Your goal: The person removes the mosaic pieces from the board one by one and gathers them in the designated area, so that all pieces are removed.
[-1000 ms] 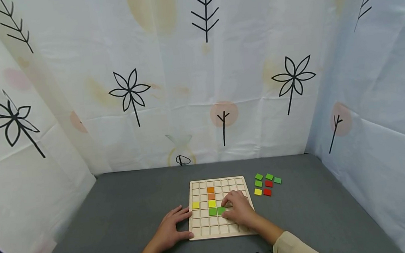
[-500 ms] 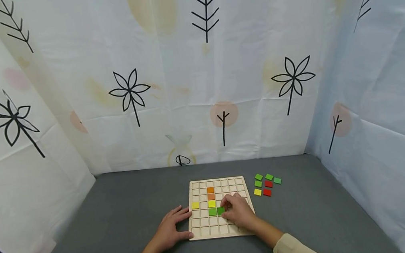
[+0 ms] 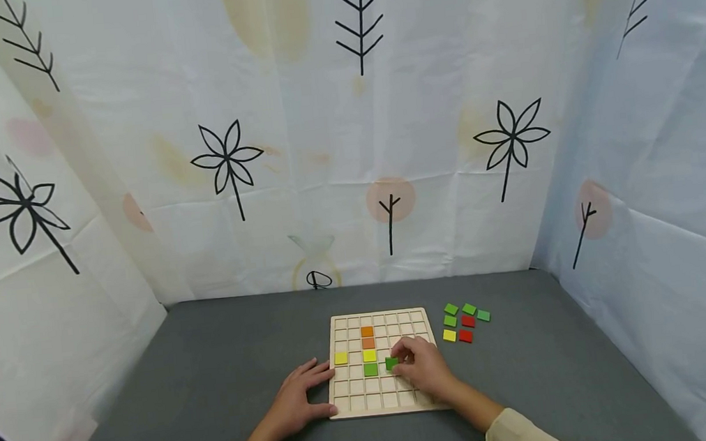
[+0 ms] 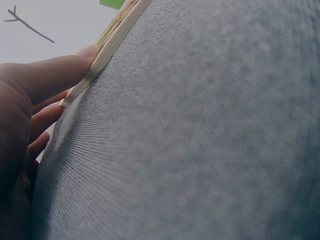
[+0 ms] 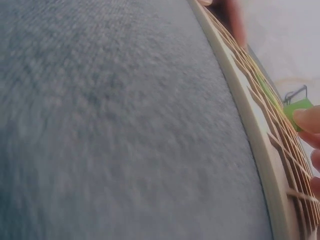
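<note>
head view: right hand (image 3: 425, 367) pinches green tile (image 3: 391, 363) over board (image 3: 358, 387).

The head camera looks forward and down from over the near side of the table (image 3: 232, 357), far enough back to take in the board (image 3: 355, 388) and the curtain (image 3: 297, 162) behind. The left wrist camera looks low and close, tilted, past the left hand (image 3: 299, 397); the right wrist camera, equally low and tilted, faces the right hand (image 3: 422, 367), sharing the board's edge with the left wrist view and the green tile (image 3: 391, 363) with the head view.
</note>
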`<action>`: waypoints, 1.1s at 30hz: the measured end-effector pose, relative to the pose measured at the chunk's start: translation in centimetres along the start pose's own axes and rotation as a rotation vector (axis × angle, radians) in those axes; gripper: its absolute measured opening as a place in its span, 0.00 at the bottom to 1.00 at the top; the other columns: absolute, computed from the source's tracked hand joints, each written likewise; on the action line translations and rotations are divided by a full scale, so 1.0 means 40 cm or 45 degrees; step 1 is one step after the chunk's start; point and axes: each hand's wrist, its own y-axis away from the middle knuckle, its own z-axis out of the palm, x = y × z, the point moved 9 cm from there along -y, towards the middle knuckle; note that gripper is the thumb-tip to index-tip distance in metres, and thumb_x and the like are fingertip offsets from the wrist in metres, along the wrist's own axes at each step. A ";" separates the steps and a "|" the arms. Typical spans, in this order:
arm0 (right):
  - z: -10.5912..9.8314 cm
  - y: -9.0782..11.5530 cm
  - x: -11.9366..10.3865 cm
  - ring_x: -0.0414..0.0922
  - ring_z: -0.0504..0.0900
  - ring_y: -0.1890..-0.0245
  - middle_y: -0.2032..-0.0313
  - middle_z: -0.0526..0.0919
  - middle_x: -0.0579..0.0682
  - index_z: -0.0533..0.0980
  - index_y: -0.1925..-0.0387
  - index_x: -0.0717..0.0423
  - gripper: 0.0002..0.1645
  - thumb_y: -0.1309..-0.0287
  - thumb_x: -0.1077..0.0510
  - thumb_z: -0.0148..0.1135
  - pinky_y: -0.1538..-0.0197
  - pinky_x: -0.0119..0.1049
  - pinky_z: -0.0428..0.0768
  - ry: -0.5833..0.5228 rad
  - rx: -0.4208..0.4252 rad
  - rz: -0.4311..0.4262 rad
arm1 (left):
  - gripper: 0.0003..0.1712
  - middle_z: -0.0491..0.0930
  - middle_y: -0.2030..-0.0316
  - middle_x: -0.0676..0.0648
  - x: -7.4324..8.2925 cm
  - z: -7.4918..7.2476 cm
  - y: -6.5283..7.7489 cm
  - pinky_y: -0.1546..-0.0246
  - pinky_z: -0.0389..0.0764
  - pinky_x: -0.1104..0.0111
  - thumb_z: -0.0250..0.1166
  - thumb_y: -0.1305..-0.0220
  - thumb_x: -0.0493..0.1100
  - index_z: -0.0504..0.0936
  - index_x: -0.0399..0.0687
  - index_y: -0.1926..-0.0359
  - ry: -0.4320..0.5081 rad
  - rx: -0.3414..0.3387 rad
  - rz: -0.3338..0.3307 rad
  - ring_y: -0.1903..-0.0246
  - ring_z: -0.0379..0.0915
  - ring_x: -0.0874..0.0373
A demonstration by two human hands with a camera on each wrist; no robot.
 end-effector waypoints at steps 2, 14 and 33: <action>-0.012 0.002 0.009 0.38 0.73 0.71 0.71 0.76 0.42 0.78 0.68 0.51 0.14 0.53 0.68 0.73 0.67 0.32 0.75 -0.032 0.018 0.011 | 0.42 0.71 0.36 0.50 0.000 0.000 0.000 0.39 0.53 0.36 0.75 0.55 0.61 0.78 0.49 0.38 -0.001 -0.002 -0.001 0.32 0.55 0.41; -0.100 0.019 0.064 0.38 0.72 0.76 0.74 0.76 0.41 0.78 0.68 0.53 0.14 0.54 0.71 0.72 0.71 0.32 0.73 -0.110 0.141 0.123 | 0.43 0.71 0.36 0.50 0.000 0.001 0.000 0.39 0.54 0.37 0.76 0.55 0.61 0.78 0.49 0.39 -0.004 0.008 0.015 0.32 0.55 0.41; -0.249 0.083 0.163 0.38 0.71 0.76 0.75 0.75 0.44 0.78 0.69 0.58 0.14 0.57 0.72 0.73 0.72 0.32 0.73 0.048 0.381 0.202 | 0.42 0.71 0.35 0.50 0.003 0.002 0.000 0.39 0.53 0.37 0.75 0.55 0.60 0.78 0.49 0.39 -0.003 0.001 0.015 0.32 0.55 0.41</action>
